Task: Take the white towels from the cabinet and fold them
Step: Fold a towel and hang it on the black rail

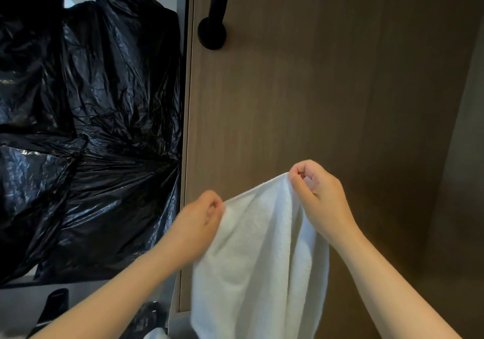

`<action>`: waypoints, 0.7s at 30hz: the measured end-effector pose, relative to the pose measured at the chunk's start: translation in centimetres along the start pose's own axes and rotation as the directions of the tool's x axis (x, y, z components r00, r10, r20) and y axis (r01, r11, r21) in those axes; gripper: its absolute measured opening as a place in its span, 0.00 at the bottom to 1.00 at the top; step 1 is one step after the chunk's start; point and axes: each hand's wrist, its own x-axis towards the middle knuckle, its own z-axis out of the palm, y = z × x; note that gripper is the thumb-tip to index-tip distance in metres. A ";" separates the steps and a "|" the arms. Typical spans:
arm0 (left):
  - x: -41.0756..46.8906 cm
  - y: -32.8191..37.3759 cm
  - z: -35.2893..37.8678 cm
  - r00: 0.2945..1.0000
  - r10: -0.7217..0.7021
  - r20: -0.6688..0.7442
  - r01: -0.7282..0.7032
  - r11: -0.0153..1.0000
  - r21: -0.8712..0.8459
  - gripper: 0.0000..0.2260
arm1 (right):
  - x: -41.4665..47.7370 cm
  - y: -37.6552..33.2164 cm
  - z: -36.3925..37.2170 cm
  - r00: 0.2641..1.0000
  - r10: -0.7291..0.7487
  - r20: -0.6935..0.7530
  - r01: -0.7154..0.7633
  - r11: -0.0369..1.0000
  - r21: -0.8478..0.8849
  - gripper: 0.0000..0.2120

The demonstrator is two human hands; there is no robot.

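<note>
Two bare forearms reached up from the bottom edge of the view, and between them hung the white towel (259, 255), held in the air in front of a brown wood-grain cabinet door (327, 90). At the lower left lay a pale grey surface (18, 304) with a dark, blurred object (56, 304) standing on it and a small scrap of white cloth (157, 334) showing at the very bottom edge. Above that surface, the left part of the view was filled by crumpled, glossy black plastic bags (91, 129), bunched and creased toward the door's edge. A black handle (213, 22) was fixed near the upper left corner of the door, its round base against the wood. At the far right a darker panel (463, 168) ran at a slant. The room was dim, with brighter light only at the top left. The left hand (201, 215) pinched one end of the towel's top edge with curled fingers, and the right hand (317, 192) pinched the other end, somewhat higher. Both hands were apart, with the top edge sloping between them. From there the towel fell in soft, long folds, its terry pile visible, and its lower part ran out of view.
</note>
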 end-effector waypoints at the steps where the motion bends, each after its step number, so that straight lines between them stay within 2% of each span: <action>1: 0.4 0.0 -0.6 0.997 0.011 -0.074 -0.013 1.000 -0.027 0.09 | 0.0 0.5 -0.2 1.000 0.022 0.019 -0.020 0.997 -0.076 0.07; 3: 1.3 0.3 -1.8 0.986 0.063 -0.157 -0.071 0.996 -0.046 0.08 | -0.3 1.4 -0.3 0.995 0.080 0.058 -0.066 0.976 -0.208 0.05; 4: 1.7 0.5 -2.3 0.983 0.098 -0.158 -0.105 0.994 -0.035 0.08 | -0.6 1.6 -0.2 0.992 0.101 0.074 -0.082 0.972 -0.220 0.02; 5: 1.9 0.7 -2.6 0.981 0.131 -0.140 -0.136 0.991 -0.020 0.07 | -0.9 1.6 0.0 0.990 0.105 0.093 -0.084 0.975 -0.206 0.04; 7: 2.1 1.2 -2.7 0.978 0.190 -0.084 -0.191 0.982 0.005 0.06 | -1.5 1.2 0.9 0.984 0.093 0.152 -0.074 0.990 -0.124 0.14; 9: 2.2 1.8 -2.6 0.971 0.235 -0.038 -0.235 0.972 0.025 0.05 | -2.0 0.3 1.9 0.976 0.075 0.205 -0.072 0.997 -0.025 0.17; 11: 2.3 2.2 -2.6 0.963 0.269 -0.011 -0.268 0.963 0.033 0.04 | -2.3 -0.5 2.8 0.971 0.064 0.232 -0.083 0.994 0.070 0.15; 14: 2.4 2.6 -2.6 0.954 0.300 -0.004 -0.300 0.954 0.020 0.04 | -2.2 -1.5 3.2 0.968 0.024 0.250 -0.073 0.980 0.187 0.06; 16: 2.3 2.6 -2.6 0.953 0.303 -0.004 -0.303 0.953 0.011 0.04 | -2.0 -1.8 3.2 0.974 0.000 0.225 -0.042 0.983 0.180 0.02; 21: 1.6 1.1 -2.7 0.986 0.165 0.025 -0.163 0.985 -0.052 0.08 | -1.1 -1.1 2.4 0.990 0.029 0.139 -0.048 0.989 0.139 0.07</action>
